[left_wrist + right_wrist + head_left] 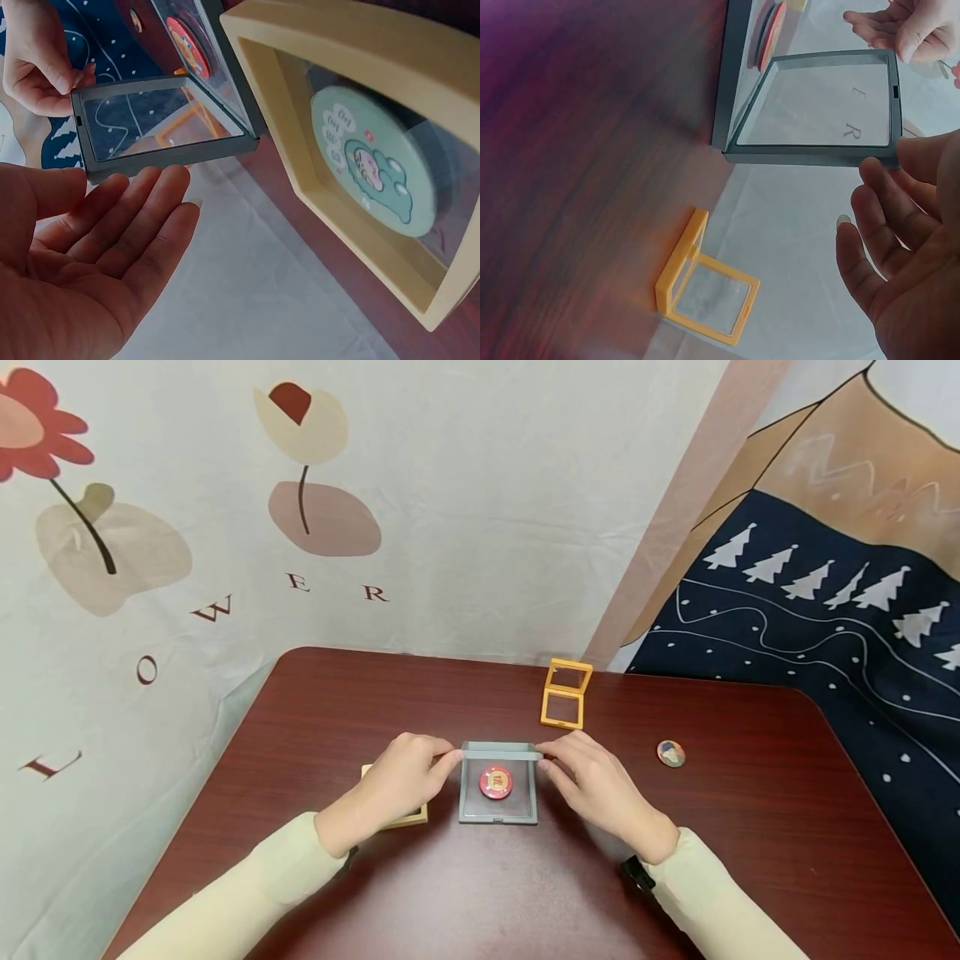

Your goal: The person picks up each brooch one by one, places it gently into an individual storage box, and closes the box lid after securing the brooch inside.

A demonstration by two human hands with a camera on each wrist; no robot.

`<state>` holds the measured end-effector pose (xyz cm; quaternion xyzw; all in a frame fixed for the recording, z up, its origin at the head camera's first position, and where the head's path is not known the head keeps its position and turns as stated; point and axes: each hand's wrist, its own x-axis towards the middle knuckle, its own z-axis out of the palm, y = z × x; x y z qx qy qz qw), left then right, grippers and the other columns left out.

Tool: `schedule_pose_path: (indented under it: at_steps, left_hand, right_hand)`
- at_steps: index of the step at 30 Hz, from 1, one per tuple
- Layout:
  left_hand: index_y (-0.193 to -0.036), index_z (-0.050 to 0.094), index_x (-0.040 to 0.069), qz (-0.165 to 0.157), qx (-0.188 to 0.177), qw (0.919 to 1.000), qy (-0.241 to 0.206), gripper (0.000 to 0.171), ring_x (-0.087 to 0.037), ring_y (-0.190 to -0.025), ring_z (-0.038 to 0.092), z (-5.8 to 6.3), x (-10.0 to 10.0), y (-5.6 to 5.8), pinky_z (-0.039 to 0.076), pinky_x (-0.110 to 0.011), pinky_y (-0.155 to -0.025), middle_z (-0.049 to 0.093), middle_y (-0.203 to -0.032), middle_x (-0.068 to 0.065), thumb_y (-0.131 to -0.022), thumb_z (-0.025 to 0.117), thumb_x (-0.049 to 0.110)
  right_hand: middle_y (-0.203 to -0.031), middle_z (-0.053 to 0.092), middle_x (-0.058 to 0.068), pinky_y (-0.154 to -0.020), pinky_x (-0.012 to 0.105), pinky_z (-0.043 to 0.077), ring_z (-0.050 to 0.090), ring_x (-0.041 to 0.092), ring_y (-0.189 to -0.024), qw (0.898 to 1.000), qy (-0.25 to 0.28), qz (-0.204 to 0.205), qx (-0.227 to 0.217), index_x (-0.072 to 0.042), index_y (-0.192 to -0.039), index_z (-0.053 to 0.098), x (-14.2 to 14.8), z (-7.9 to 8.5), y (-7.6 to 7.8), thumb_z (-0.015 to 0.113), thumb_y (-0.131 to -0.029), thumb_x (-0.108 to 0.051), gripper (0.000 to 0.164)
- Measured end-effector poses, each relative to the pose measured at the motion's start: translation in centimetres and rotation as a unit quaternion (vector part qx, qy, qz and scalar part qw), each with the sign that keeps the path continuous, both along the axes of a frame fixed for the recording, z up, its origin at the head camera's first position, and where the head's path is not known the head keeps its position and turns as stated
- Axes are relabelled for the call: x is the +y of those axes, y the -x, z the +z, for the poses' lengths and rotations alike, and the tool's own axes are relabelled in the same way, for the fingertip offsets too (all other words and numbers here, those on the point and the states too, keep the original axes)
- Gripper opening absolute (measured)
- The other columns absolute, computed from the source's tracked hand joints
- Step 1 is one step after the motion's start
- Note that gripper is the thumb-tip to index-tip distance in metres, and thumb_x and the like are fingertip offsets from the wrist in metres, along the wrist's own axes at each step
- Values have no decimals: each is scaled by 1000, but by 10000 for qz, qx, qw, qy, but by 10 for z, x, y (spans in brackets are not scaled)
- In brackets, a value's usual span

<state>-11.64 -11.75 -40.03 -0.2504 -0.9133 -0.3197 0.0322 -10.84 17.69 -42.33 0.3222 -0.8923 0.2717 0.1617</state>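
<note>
A grey hinged display frame [498, 820] lies on the table in front of me with its lid [171, 159] raised. Clear film spans both halves. On the lower film sits a round red badge [496, 782] with a gold centre. My left hand [405, 774] pinches the lid's left corner between thumb and fingers. At the opposite corner my right hand [600, 783] grips the lid in the same way. Partly covered by my left hand in the head view, a cream display frame [264, 112] holds a round green badge [373, 161] with a cartoon figure.
A yellow display frame [562, 724] stands unfolded behind the grey one, close to the table's back edge. To the right, a small round multicoloured badge [671, 753] lies on the dark red wooden table [712, 860]. Printed cloth [480, 527] hangs behind the table.
</note>
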Motion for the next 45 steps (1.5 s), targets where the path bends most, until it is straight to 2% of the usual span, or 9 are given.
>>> schedule_pose_path:
  at_steps: [4, 7, 14, 19, 23, 31, 42, 45]
  left_hand:
    - [-72, 68, 15, -85, -60, 9999, 86, 27, -5, -58, 37, -2, 0, -2, 39, -26, -59, 39, -58, 13, -98, 72, 15]
    - [-73, 69, 15, -158, -129, 9997, 143, 24, -7, -61, 44, -2, 1, -4, 43, -27, -63, 46, -60, 12, -97, 73, 15]
    - [-57, 47, 20, -317, -399, 9985, 193, 48, 0, -51, 35, -3, 1, -9, 34, -24, -55, 31, -51, 17, -97, 72, 13]
    - [-55, 41, 22, -470, -562, 9969, 286, 53, 0, -52, 27, -5, 2, -11, 26, -21, -52, 22, -52, 18, -97, 73, 13]
    - [-54, 42, 23, -572, -695, 9953, 367, 54, 0, -52, 25, -8, 2, -12, 24, -21, -51, 21, -52, 17, -97, 73, 12]
    - [-54, 43, 21, -752, -641, 9939, 484, 53, 0, -52, 25, -12, 1, -17, 24, -20, -50, 21, -53, 18, -97, 72, 8]
    - [-58, 54, 20, -829, -630, 9922, 682, 44, -1, -54, 33, -20, 1, -21, 31, -22, -50, 32, -54, 14, -96, 73, 7]
    - [-58, 56, 18, -876, -520, 9919, 760, 43, -1, -53, 34, -22, 2, -22, 33, -22, -49, 32, -54, 14, -96, 73, 6]
  right_hand:
    - [-105, 74, 0, -77, 34, 54, 62, 13, -96, 10000, -71, 7, -32, -4, -117, 75, 0, -1, -4, 78, -94, -7, 24]
    - [-104, 74, 0, -76, 34, 53, 61, 12, -93, 9999, -105, 46, 14, -4, -117, 75, 0, -1, -7, 78, -94, -7, 24]
    - [-96, 73, -3, -70, 29, 50, 56, 8, -85, 9998, -143, 168, 9, -5, -115, 76, 0, -6, -12, 78, -94, -7, 21]
    - [-94, 72, -6, -71, 27, 51, 57, 7, -85, 9995, -178, 201, -183, -6, -113, 77, 1, -9, -16, 80, -93, -7, 20]
    - [-93, 72, -6, -71, 26, 53, 58, 7, -85, 9991, -119, 309, -268, -7, -110, 77, 1, -13, -20, 80, -92, -6, 19]
    - [-94, 72, -4, -72, 27, 54, 60, 7, -85, 9981, -63, 502, -351, -5, -107, 77, 0, -20, -23, 81, -91, -4, 17]
    - [-93, 73, -3, -74, 26, 55, 62, 8, -85, 9966, -308, 677, -341, -5, -104, 78, -2, -28, -29, 80, -91, -4, 13]
    - [-93, 73, -3, -73, 25, 55, 62, 8, -84, 9963, -315, 729, -331, -5, -104, 78, -3, -30, -30, 80, -91, -4, 13]
